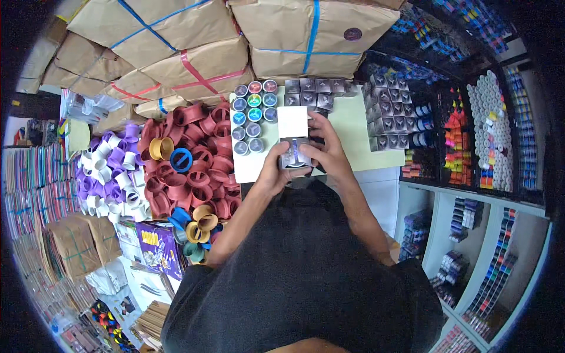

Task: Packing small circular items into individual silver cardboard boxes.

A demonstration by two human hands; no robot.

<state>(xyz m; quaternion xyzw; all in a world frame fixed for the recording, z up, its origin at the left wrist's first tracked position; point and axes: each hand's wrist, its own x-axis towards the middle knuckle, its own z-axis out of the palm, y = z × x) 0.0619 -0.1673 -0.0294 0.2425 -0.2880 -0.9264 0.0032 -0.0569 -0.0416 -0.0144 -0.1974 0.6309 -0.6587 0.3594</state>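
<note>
Both of my hands hold a small dark grey carton [289,156] at the near side of the pale table. Its white inner flap [292,122] stands up and open on the far side. My left hand [275,166] grips the carton from the left, thumb on its top edge. From the right, my right hand [329,152] wraps round it, with the thumb near the opening and fingers behind. What sits inside the carton is hard to make out. Left of the hands stand several round containers [254,115] with shiny coloured lids. Closed dark cartons [322,86] line the table's back.
More dark cartons [388,112] are stacked at the right of the table [353,150]. Red plastic rings [197,156] pile up on the left, beside purple and white ones [109,170]. Paper-wrapped parcels [312,35] rise behind. Filled shelves [471,194] stand on the right.
</note>
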